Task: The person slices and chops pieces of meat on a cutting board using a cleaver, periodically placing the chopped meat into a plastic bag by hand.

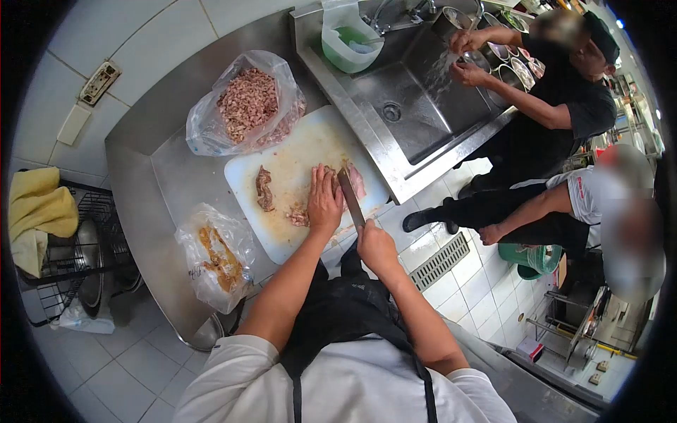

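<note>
My right hand (377, 248) grips the handle of a kitchen knife (350, 197), its blade lying across a piece of pale pink meat (357, 182). My left hand (325, 202) presses on the meat beside the blade, fingers close together and partly hiding it. Under both is a white cutting board (282, 151), stained with juices. A darker strip of meat (264, 189) lies at its left side, and small chopped bits (298, 214) sit next to my left hand. Beyond the board, an open clear plastic bag holds diced meat (247, 104).
Left of the board, another plastic bag (236, 285) contains something yellow-brown. A steel sink (395, 111) with a green-and-white container (349, 42) adjoins the counter. One co-worker (539, 106) rinses something under running water; another person (557, 204) stands nearby. A black rack (92, 204) holds a yellow cloth (42, 211).
</note>
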Demonstrator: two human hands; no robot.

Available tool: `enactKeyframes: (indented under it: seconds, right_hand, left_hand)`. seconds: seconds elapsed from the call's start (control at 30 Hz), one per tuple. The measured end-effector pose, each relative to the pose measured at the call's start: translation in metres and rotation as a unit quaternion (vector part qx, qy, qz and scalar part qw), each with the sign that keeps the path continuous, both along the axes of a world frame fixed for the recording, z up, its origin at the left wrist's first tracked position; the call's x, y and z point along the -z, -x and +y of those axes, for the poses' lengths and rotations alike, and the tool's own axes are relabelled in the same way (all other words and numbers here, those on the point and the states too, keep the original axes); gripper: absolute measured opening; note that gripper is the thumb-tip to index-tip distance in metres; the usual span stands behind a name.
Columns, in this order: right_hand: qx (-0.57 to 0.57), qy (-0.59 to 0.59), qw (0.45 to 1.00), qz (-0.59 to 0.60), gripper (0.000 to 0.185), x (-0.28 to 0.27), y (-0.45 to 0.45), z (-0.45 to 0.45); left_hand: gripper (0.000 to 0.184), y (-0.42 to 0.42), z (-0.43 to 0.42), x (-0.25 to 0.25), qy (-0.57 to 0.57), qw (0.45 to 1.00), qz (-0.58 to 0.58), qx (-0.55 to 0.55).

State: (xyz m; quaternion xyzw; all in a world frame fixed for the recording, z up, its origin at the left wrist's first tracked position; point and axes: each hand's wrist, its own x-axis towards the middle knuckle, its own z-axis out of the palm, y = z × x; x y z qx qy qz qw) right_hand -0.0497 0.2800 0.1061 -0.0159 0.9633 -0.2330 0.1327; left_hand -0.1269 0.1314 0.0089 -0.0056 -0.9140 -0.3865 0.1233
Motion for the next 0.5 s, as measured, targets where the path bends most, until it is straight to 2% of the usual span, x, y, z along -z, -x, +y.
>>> enactKeyframes:
  seconds: [0.17, 0.27, 0.37, 0.5]
  right_hand:
    - [0.001, 0.018, 1.0, -0.012, 0.028, 0.007, 0.007, 0.002]
    - [-0.011, 0.007, 0.999, -0.033, 0.021, 0.009, 0.024, -0.003]
    - [-0.015, 0.022, 1.0, 0.006, 0.018, 0.03, 0.047, -0.016]
    - [0.001, 0.03, 0.999, -0.016, 0.016, 0.026, 0.042, -0.016]
  left_hand:
    - [0.05, 0.001, -0.001, -0.001, 0.011, 1.0, -0.01, 0.005]
    - [0.051, 0.001, -0.001, -0.001, 0.026, 1.0, -0.001, 0.003]
    - [0.051, 0.003, -0.003, -0.001, 0.022, 1.0, 0.002, 0.006]
    - [0.05, -0.002, 0.001, -0.002, 0.025, 1.0, 0.0, 0.002]
